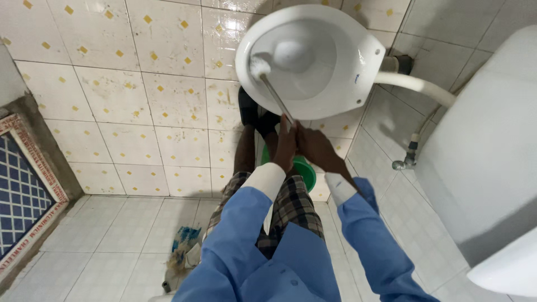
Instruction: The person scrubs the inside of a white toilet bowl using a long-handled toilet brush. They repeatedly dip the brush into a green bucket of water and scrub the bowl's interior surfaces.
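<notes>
Head view looking straight down; both hands closed around the thin handle of a toilet brush [272, 89]; left hand [285, 146] gripping the handle end, fingers wrapped; right hand [316, 148] clasped just beside it, touching the left, also on the handle; neither hand released.

Brush handle runs up and to the left from the hands into the toilet bowl [358, 59]; white brush head sits against the inner left wall of the bowl, just below the rim; bowl is white, oval, rim facing up; water at the bottom of it, near the brush head.

Person wears a blue long-sleeved top with white cuffs showing at both wrists; checked trousers [293, 207] between the sleeves; dark shoes [248, 106] on the floor just under the near rim of the bowl.

A green bucket [305, 170] on the floor, mostly hidden behind the hands and forearms, just below the bowl; contents cannot tell.

Floor [128, 100] is pale tile with small yellow diamonds, stained in places; plainer white tile toward the bottom edge.

A crumpled blue-and-white rag [183, 246] lies on the floor near the bottom edge, left of the person's legs.

A white pipe [417, 86] runs from the right of the bowl toward a large white tank [486, 156] at the right edge; a small metal valve [405, 162] on a thin hose beside the tank.

Blue patterned mat [19, 196] with a red border at the left edge of the floor.
</notes>
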